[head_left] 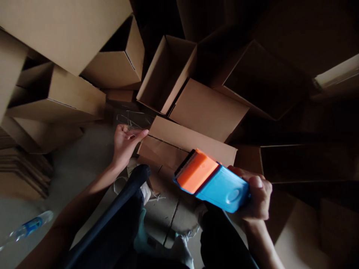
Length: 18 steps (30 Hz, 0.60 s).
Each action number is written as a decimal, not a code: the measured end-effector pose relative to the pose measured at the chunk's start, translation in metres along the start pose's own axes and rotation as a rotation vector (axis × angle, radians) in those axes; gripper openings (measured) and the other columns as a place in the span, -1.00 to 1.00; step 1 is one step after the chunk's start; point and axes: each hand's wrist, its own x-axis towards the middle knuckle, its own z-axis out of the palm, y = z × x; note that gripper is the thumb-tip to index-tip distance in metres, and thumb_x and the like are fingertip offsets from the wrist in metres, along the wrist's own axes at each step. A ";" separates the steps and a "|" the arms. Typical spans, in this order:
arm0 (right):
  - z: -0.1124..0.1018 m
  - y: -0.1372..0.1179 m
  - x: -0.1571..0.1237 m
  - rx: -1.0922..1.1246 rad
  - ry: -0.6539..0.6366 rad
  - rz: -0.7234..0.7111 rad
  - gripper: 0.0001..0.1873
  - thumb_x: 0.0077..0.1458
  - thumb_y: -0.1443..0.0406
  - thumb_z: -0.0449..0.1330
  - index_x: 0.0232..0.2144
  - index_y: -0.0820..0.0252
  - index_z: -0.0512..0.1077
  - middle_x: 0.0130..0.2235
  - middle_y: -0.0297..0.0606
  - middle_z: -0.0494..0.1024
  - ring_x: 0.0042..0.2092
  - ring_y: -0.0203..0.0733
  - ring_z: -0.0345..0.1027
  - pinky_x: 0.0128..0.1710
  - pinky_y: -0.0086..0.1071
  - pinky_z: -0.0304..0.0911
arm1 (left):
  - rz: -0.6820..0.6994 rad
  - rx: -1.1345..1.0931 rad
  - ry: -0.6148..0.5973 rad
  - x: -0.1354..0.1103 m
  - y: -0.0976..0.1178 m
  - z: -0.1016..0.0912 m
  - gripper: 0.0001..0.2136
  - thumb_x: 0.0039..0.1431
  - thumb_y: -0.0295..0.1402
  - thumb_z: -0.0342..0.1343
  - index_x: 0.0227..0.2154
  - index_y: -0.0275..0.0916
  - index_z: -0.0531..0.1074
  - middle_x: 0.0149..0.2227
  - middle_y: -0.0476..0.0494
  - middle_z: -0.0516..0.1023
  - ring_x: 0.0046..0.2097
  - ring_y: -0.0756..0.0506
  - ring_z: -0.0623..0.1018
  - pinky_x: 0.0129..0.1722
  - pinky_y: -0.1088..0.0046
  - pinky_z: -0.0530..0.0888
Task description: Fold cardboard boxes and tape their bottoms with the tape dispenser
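My right hand [259,192] is closed round a tape dispenser [221,188] with a blue body and an orange front. Its dark toothed edge points left, over the top of a closed cardboard box [193,140]. A dark seam crosses the top of that box. At the box's left corner is my left hand [127,140], fingers curled and thumb stretched along to the cardboard edge. Whether anything thin lies between that thumb and forefinger is not clear. The grip side of the dispenser is hidden by my right hand.
Open cardboard boxes [168,74] crowd the far side and the right. Another brown box [209,108] touches the one before me. Flattened cardboard [21,175] is stacked at left, near a plastic bottle [33,225]. Loose strapping [130,117] lies on the grey floor [75,164].
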 end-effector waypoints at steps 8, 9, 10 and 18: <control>-0.001 0.000 -0.001 0.022 -0.027 -0.052 -0.34 0.32 -0.06 0.06 -0.74 0.11 0.19 -0.67 -0.39 0.13 -0.66 -0.28 0.00 -0.62 -0.33 -0.09 | 0.035 -0.007 -0.010 0.001 -0.003 -0.001 -0.42 -0.10 -0.16 0.51 -0.40 -0.06 0.09 -0.52 0.06 0.56 -0.33 -0.20 0.71 -0.12 0.20 0.59; -0.001 0.000 -0.001 0.026 -0.028 -0.053 -0.34 0.32 -0.05 0.06 -0.74 0.11 0.20 -0.67 -0.39 0.14 -0.65 -0.29 0.01 -0.61 -0.33 -0.08 | 0.037 -0.004 -0.009 0.000 -0.003 0.000 -0.44 -0.08 -0.15 0.50 -0.39 -0.06 0.10 -0.50 0.03 0.58 -0.32 -0.21 0.71 -0.13 0.19 0.58; -0.001 0.000 -0.001 0.033 -0.032 -0.056 -0.35 0.33 -0.04 0.05 -0.73 0.11 0.21 -0.67 -0.39 0.16 -0.65 -0.29 0.02 -0.61 -0.34 -0.07 | 0.038 -0.003 -0.006 0.000 -0.003 0.000 -0.45 -0.05 -0.14 0.48 -0.38 -0.07 0.11 -0.47 0.00 0.59 -0.31 -0.22 0.71 -0.13 0.19 0.58; -0.002 0.005 -0.002 0.055 -0.005 -0.010 -0.36 0.23 -0.07 0.09 -0.76 0.13 0.14 -0.70 -0.35 0.14 -0.68 -0.28 -0.01 -0.61 -0.32 -0.10 | -0.032 0.014 -0.028 0.001 -0.001 -0.003 -0.40 -0.12 -0.12 0.53 -0.39 -0.05 0.09 -0.44 0.01 0.61 -0.22 -0.25 0.70 -0.12 0.14 0.59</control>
